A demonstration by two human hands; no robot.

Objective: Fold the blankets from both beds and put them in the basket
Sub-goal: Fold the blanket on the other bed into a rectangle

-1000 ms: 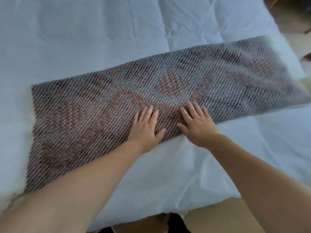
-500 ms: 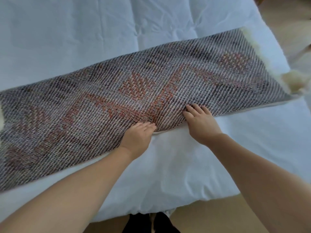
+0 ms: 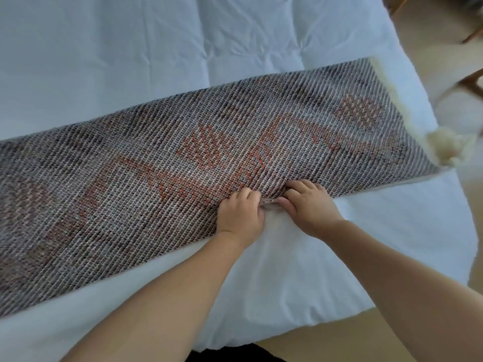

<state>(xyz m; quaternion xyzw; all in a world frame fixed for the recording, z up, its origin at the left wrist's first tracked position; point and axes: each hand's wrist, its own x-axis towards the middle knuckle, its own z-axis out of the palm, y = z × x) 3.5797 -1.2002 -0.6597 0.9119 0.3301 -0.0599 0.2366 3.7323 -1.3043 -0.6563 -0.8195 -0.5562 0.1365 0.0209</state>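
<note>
A woven grey-brown blanket (image 3: 162, 178) with orange diamond patterns lies folded into a long strip across the white bed (image 3: 130, 61). A fluffy cream lining shows at its right end (image 3: 444, 147). My left hand (image 3: 241, 214) and my right hand (image 3: 308, 205) sit side by side at the middle of the blanket's near edge. Both have their fingers curled over the edge, pinching the fabric, which bunches slightly between them. No basket is in view.
The bed's near edge and right corner (image 3: 431, 283) drop to a tan floor (image 3: 339, 343). Wooden chair legs (image 3: 470, 79) stand beyond the bed at the upper right.
Both hands went from lying flat on the blanket to gripping its near edge, and they have drawn closer together. The view has shifted so the blanket's right end sits further in frame.
</note>
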